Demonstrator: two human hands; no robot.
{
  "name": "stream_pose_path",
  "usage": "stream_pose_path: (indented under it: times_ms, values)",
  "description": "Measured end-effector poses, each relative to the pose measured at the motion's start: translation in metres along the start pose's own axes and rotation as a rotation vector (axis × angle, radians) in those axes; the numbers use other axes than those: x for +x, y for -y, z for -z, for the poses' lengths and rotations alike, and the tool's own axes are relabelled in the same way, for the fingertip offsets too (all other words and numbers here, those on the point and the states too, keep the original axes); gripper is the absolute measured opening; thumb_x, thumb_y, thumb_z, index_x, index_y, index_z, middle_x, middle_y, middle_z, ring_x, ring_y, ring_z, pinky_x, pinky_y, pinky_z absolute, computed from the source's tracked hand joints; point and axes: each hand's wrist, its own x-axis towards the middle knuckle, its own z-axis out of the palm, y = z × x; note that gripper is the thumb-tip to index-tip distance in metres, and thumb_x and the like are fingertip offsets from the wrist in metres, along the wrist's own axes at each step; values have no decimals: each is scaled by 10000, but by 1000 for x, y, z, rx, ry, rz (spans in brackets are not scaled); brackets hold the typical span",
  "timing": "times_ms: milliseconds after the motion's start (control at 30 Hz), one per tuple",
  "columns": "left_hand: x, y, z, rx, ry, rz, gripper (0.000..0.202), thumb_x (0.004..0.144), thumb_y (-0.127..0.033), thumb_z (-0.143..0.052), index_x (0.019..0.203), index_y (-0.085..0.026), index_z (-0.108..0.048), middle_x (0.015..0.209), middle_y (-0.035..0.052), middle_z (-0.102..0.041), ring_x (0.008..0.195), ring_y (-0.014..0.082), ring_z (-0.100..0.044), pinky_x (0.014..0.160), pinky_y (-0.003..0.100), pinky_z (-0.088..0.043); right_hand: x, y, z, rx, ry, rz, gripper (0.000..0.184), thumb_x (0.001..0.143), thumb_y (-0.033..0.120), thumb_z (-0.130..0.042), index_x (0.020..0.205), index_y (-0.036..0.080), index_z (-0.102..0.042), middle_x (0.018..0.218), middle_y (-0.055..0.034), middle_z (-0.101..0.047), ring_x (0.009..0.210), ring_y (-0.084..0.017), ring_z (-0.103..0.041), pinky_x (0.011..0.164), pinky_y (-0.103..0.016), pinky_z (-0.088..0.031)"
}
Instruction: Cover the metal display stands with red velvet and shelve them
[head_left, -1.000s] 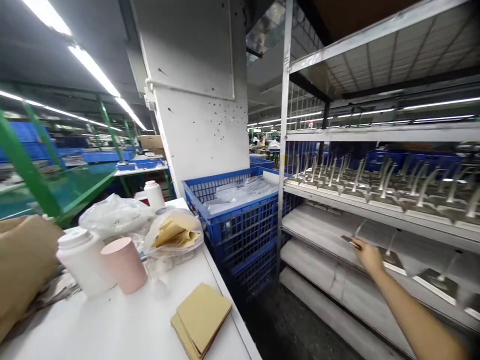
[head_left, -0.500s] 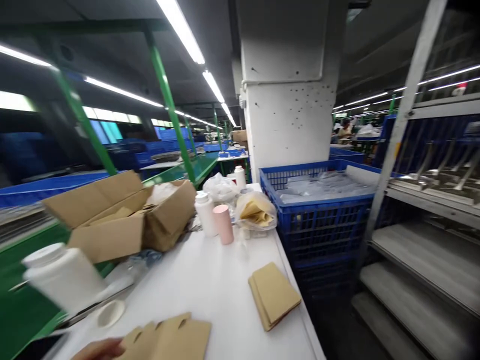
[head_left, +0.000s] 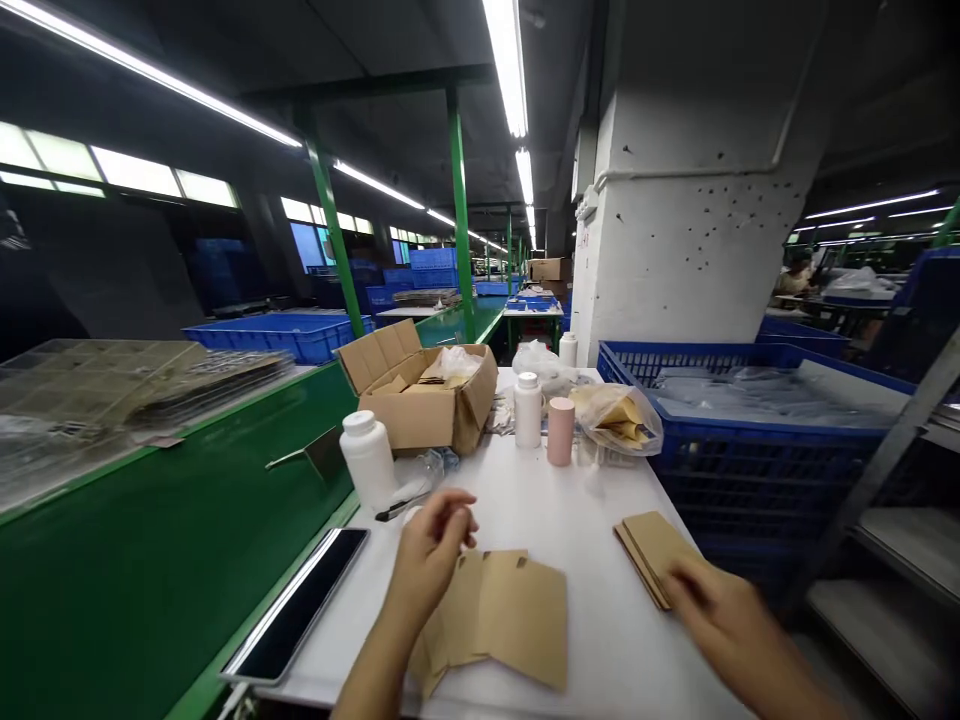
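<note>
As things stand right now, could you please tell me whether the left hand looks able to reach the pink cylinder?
Probably yes: the left hand seems to hold nothing, and white tabletop lies between it and the pink cylinder, with no object visibly in the way.

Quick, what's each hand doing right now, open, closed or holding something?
Left hand: partly open, fingers loosely curled, nothing visible in it.
Right hand: blurred, at the brown card stack; cannot tell whether it grips.

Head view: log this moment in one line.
Left hand: near fanned brown sheets, hold unclear | Right hand: at brown stack, blurred, contact unclear | Dark-screened device: lying flat | Pink container: upright
</note>
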Motion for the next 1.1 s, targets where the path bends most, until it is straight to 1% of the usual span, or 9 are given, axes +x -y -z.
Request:
stream_pose_path:
  times_ms: [100,200,300,467,633,767,867,1000,1100]
  values:
    - [6,6,-3,-28,-18,55,182,826,-318,-512,873,-165,-599,635,2,-598,556,142,-574,527,231,-419,20,60,-71,-349,407,-36,362,924,385,-358,739,204,-612,730,-69,-670,702,-228,-628,626,-309,-405]
    - [-9,30,-5,-143,-41,109,164,826,-310,-490,850,-174,-579,600,-20,-555,535,133,-541,542,234,-418,36,87,-129,-539,476,-151,414,930,331,-296,841,168,-666,913,-149,-702,826,-294,-655,672,-356,-419]
    - [-29,55,-6,-203,48,179,171,842,-299,-458,832,-177,-576,589,-20,-536,535,137,-528,538,237,-411,39,88,-156,-619,451,-203,454,924,336,-287,872,133,-690,957,-187,-696,878,-336,-654,704,-394,-429]
    - [-30,68,1,-51,174,151,185,856,-255,-427,868,-200,-603,646,-1,-622,603,167,-577,596,260,-395,39,87,-168,-721,409,-274,358,873,300,-352,838,152,-676,932,-161,-700,859,-320,-658,676,-370,-421]
    - [-24,74,6,-12,215,132,199,872,-224,-402,892,-206,-599,676,4,-629,651,174,-585,625,272,-379,36,91,-167,-730,371,-292,298,874,277,-346,717,195,-586,829,-96,-695,770,-257,-644,583,-300,-351]
    - [-30,74,-3,-98,272,134,256,912,-349,-427,808,-187,-597,728,31,-635,696,175,-578,632,274,-389,18,97,-151,-426,244,-103,337,934,375,-304,666,213,-429,627,-14,-582,604,-176,-547,555,-270,-306]
    - [-35,70,-14,-277,343,148,313,904,-440,-457,779,-176,-570,743,33,-615,722,170,-579,609,256,-415,-1,105,-141,-161,181,16,354,940,438,-340,682,210,-421,603,6,-520,570,-151,-494,559,-260,-316]
    - [-39,63,-25,-494,407,230,288,862,-443,-512,758,-174,-511,698,10,-551,656,155,-563,483,220,-413,-18,113,-137,59,150,6,372,941,463,-366,707,194,-473,632,-2,-523,584,-139,-485,566,-251,-341]
    - [-39,57,-27,-583,414,311,242,811,-386,-560,723,-176,-478,618,-18,-508,580,132,-526,429,195,-380,-21,114,-139,230,140,-85,405,901,517,-445,672,186,-484,592,5,-508,550,-121,-452,543,-241,-341]
